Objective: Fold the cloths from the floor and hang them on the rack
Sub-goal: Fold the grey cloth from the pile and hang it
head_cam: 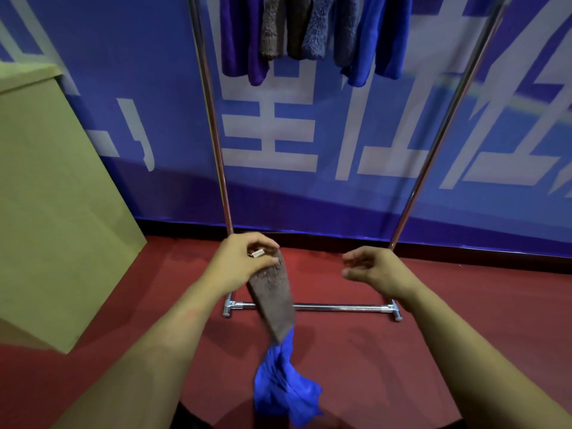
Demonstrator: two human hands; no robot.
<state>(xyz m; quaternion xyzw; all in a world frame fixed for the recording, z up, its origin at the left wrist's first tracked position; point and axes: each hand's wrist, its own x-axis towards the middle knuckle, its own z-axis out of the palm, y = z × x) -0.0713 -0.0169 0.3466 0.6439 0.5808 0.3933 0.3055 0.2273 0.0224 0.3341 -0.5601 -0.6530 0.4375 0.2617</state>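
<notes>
My left hand [244,261] pinches the top corner of a cloth [274,305] that hangs down in front of me, grey-brown on its upper part and bright blue [284,388] at its crumpled lower end. A small white tag shows between my fingers. My right hand [371,269] hovers to the right of the cloth, fingers apart and curled, holding nothing. Ahead stands the metal rack [337,307] with its base bar on the red floor. Several blue and grey cloths [309,32] hang from its top.
A tan cardboard box [52,196] stands at the left, close to my left arm. A blue banner wall [309,150] with white lettering runs behind the rack. The rack's two uprights [216,134] rise at left and right. Red floor [387,351] lies below.
</notes>
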